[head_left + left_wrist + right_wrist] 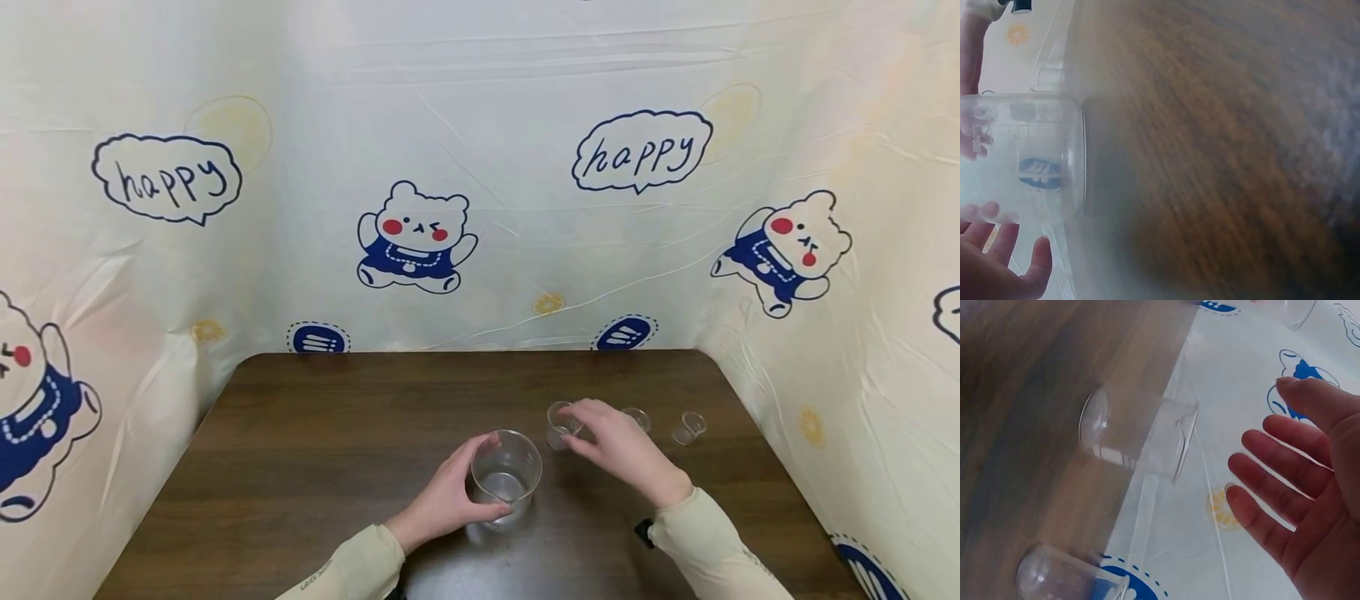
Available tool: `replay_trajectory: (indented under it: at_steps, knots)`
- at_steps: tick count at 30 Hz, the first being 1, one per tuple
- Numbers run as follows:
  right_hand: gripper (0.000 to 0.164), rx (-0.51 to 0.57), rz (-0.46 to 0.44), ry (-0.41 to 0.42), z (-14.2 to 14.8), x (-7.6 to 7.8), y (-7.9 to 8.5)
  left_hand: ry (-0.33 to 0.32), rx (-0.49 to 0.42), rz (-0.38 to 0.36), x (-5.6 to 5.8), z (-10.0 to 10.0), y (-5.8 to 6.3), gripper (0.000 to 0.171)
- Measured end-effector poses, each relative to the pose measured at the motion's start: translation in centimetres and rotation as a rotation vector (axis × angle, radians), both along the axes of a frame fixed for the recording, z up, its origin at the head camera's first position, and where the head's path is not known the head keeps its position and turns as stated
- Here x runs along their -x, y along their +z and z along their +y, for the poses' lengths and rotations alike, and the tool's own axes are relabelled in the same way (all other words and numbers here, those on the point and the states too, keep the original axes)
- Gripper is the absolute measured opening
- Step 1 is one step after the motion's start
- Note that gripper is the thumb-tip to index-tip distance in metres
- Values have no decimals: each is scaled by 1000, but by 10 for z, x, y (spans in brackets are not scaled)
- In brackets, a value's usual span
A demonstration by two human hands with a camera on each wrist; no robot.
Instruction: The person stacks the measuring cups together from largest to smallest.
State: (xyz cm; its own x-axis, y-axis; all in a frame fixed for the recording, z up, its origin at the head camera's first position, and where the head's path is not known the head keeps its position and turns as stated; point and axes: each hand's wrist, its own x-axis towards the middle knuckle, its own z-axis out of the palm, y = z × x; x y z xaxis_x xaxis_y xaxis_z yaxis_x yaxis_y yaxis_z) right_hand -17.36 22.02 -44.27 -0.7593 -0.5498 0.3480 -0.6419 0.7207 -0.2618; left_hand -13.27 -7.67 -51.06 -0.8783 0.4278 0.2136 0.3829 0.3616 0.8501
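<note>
My left hand point(453, 492) grips a large clear glass beaker point(506, 475) at the middle front of the table, thumb and fingers round its sides. In the left wrist view this beaker point(1029, 159) shows printed marks on its wall. My right hand point(618, 442) is by a smaller clear beaker point(561, 429), overlapping its right side in the head view. From the right wrist, that hand's fingers point(1285, 444) are spread and relaxed, apart from an upright small beaker point(1138, 431) with a pouring lip. Nothing is held in the right hand.
Behind the right hand stands another small beaker point(637, 418), partly hidden. Farther right is a smaller glass beaker point(690, 428). The brown wooden table point(337, 417) is bordered at the back and sides by a printed cloth point(510, 275).
</note>
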Motion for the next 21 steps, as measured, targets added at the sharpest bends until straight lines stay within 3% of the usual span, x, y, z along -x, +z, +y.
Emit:
replay_trajectory:
  at_steps: [12,21]
  knots:
    - [51,-100,-13,-18,5,25,-12,-4,-3,0,-1,1,1,90]
    - [64,-159,-183,-40,7,35,-12,-5,8,-4,0,1,-1,90]
